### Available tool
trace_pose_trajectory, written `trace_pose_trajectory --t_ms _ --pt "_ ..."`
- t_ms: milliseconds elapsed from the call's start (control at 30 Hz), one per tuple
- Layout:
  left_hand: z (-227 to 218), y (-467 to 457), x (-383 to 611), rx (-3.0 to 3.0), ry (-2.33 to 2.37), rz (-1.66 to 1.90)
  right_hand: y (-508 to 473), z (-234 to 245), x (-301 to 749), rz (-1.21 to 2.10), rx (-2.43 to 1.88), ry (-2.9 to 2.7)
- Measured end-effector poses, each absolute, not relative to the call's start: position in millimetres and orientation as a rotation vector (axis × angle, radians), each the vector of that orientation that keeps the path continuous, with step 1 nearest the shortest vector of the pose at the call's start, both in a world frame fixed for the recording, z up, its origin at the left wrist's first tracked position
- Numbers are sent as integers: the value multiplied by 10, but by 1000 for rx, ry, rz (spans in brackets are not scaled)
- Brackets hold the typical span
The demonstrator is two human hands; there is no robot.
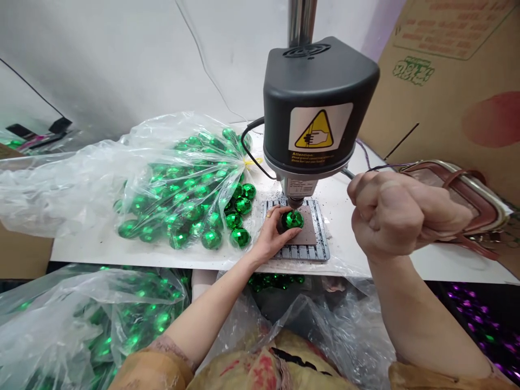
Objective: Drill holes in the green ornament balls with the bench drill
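Note:
My left hand (pixel 271 234) grips a shiny green faceted ball (pixel 293 219) and holds it on the brown pad of the drill press base (pixel 303 252), right under the bit. The dark drill press head (pixel 319 103) with a yellow warning label hangs above it. My right hand (pixel 390 214) is a closed fist around the press's metal lever (pixel 348 174), raised to the right of the machine head.
A clear plastic bag (pixel 81 173) spills several green balls (pixel 190 200) onto the white table, left of the press. More bagged green balls (pixel 134 319) lie below the table edge. A large cardboard box (pixel 455 81) and a handbag (pixel 467 195) stand at the right.

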State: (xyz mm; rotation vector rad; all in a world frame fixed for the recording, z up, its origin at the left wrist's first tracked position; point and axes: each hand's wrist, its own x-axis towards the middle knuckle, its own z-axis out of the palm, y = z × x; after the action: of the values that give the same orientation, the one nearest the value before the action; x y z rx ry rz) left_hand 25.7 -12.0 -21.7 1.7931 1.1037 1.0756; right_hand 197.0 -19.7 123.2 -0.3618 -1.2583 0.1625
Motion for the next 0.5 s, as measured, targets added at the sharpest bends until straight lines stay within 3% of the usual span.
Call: trace_pose_trajectory --t_ms 500 --pt "-241 -115 250 1792 1092 1074 -92 1010 1992 0 -191 -1342"
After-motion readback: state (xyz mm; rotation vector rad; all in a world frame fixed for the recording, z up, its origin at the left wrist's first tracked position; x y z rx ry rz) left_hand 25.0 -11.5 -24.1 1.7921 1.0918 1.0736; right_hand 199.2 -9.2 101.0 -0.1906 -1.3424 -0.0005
